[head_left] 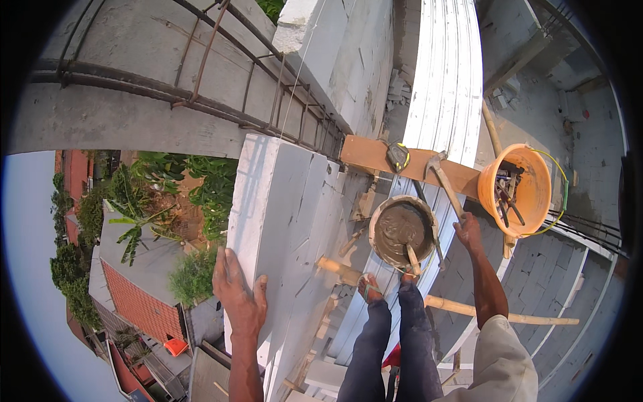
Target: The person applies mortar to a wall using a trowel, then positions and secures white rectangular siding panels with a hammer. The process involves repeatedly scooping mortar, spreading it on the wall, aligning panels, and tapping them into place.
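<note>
My left hand (239,295) lies on the top edge of a white block wall (281,194), fingers stretched out and thumb apart, holding nothing. On the right, my right hand (467,231) is closed round the lower end of the wooden handle of a claw hammer (445,181). The hammer's metal head is over a brown wooden board (429,163). A tape measure (398,157), yellow and black, rests on that board. Below the board stands a round bucket of wet grey mortar (402,229), with a wooden-handled tool (412,260) standing in it.
An orange bucket (489,191) holding several tools is at the right. My feet are on a ribbed metal plank (445,74), near a bamboo pole (529,318). A rebar cage (134,82) runs along the upper left. Beyond the wall, the ground drops to tiled roofs (137,295).
</note>
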`<state>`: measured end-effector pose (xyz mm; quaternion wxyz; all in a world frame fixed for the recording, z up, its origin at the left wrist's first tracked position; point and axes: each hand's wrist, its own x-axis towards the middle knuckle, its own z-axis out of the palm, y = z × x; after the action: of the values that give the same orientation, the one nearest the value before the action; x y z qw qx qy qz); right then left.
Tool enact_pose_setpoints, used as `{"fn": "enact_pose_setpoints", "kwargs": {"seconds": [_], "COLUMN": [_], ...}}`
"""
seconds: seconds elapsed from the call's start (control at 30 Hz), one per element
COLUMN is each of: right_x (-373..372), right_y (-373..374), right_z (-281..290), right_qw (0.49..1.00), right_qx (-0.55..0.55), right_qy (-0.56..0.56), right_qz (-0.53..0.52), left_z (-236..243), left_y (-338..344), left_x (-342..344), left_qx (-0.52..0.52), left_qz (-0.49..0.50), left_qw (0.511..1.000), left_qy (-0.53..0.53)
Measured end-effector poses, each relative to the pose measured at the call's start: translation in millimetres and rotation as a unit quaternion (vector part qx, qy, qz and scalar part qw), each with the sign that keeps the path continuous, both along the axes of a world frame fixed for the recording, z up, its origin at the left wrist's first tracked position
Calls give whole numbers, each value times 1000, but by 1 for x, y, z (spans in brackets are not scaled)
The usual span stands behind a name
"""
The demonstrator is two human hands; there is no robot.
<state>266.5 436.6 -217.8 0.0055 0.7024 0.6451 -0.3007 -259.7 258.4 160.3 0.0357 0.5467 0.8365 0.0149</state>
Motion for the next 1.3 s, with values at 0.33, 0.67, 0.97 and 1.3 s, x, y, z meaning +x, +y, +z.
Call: {"fn": "enact_pose_setpoints", "kwargs": {"seconds": [0.33, 0.67, 0.97, 1.3], "right_x": [-28, -64, -234, -370], "right_y": [74, 77, -6, -39], "right_z": [-77, 41, 300, 361], "right_qw": [992, 979, 763, 614], "right_qx": [99, 35, -255, -343], "right_qy": [-69, 202, 525, 598], "right_qz": [46, -6, -277, -384], "left_z": [-17, -10, -21, -16], "left_y": [32, 31, 38, 49], "left_x": [20, 16, 9, 15], "left_qx": [-8, 6, 38, 73], "left_qz": [34, 66, 59, 78], "left_qw": [995, 995, 995, 993], "left_qy": [98, 77, 67, 51]}}
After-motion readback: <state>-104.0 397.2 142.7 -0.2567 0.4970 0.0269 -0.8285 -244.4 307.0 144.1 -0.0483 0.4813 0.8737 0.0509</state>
